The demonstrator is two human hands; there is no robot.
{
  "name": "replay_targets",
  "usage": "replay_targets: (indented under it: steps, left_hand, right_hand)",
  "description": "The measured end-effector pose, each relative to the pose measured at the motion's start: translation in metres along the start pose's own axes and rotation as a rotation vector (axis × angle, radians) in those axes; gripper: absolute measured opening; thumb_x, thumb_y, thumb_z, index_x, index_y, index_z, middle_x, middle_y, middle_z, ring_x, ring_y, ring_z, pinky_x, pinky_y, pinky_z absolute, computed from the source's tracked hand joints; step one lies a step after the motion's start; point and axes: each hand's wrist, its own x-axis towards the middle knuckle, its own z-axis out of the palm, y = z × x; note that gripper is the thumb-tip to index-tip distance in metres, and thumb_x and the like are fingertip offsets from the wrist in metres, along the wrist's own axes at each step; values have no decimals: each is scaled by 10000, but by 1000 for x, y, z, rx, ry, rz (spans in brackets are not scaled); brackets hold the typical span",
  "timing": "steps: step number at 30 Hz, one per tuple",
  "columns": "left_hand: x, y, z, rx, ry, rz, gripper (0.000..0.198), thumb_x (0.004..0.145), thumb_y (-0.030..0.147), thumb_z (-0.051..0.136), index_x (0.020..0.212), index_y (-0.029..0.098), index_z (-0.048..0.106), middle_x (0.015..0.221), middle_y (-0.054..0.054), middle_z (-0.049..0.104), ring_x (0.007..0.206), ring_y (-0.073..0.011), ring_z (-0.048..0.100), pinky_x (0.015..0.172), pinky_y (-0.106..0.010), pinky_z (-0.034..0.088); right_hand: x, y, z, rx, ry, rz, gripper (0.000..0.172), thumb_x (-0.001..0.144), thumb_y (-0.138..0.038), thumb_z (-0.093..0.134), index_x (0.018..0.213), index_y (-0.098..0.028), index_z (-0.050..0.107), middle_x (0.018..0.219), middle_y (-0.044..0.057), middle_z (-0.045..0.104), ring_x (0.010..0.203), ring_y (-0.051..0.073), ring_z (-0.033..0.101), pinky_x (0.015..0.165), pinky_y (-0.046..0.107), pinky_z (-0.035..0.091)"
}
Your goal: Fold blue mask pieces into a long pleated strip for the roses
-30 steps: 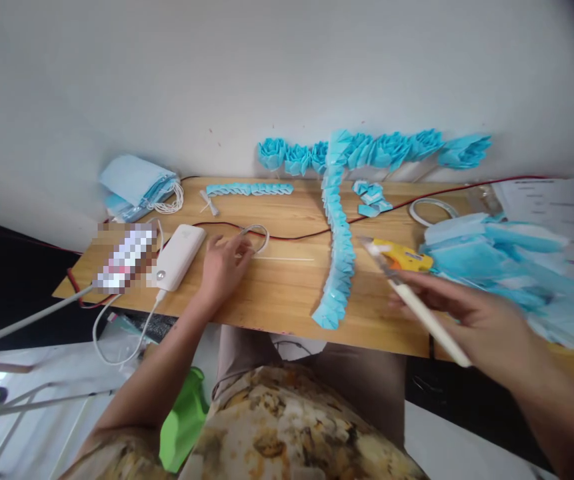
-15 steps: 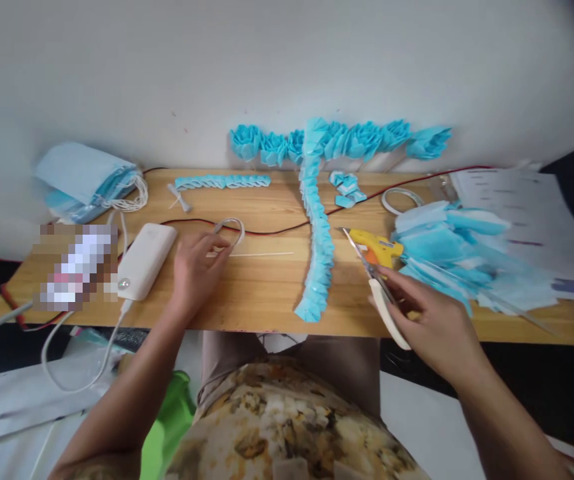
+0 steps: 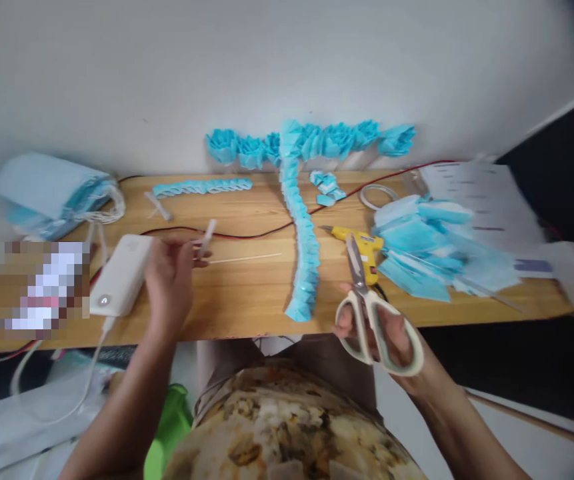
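Note:
My left hand (image 3: 171,270) is raised at the left of the table, fingers closed on a narrow roll of white tape (image 3: 209,237), seen almost edge-on. A thin pale stick (image 3: 249,257) lies on the wood just right of those fingers. Cream-handled scissors (image 3: 365,293) are in my right hand (image 3: 391,333), its fingers through the handle loops and the blades nearly together, pointing away from me. Behind the blades is a yellow glue gun (image 3: 364,243), partly covered. Between my hands lies a long pleated light-blue strip (image 3: 303,247).
Blue folded flowers (image 3: 339,139) line the wall. A shorter blue strip (image 3: 201,187) lies at the back left. Blue cut pieces (image 3: 427,240), another white ring (image 3: 379,195) and printed paper (image 3: 477,200) are at right. A white power bank (image 3: 123,275) and cable lie at left.
My left hand has picked the white tape roll up off the table and drawn it left. My right hand has turned, bringing the scissors' loops into full view. The camera view has shifted slightly.

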Motion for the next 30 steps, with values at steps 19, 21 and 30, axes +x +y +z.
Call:
replay_targets:
  steps: [19, 21, 30]
  left_hand:
    - [-21, 55, 21, -542, -579, -512, 431, 790, 487, 839, 872, 196, 532, 1197, -71, 699, 976, -259, 763, 893, -415, 617]
    - [-24, 57, 24, -574, -607, -533, 417, 786, 460, 850, 850, 190, 539, 1174, -72, 705, 965, -248, 759, 898, -410, 615]
    - [-32, 50, 32, -644, -690, -535, 311, 865, 390, 795, 848, 184, 563, 1143, -52, 708, 929, -217, 756, 862, -379, 624]
  right_hand:
    - [27, 21, 62, 164, -613, 77, 684, 814, -735, 693, 1322, -278, 669, 938, 42, 623, 741, 139, 581, 645, 275, 536]
    - [29, 17, 64, 135, -571, 49, 700, 812, -733, 700, 1318, -250, 666, 896, 34, 613, 704, 131, 564, 617, 261, 519]
    - [32, 14, 69, 56, -434, -27, 624, 894, -659, 657, 1315, -200, 622, 754, -9, 534, 531, 86, 442, 465, 214, 391]
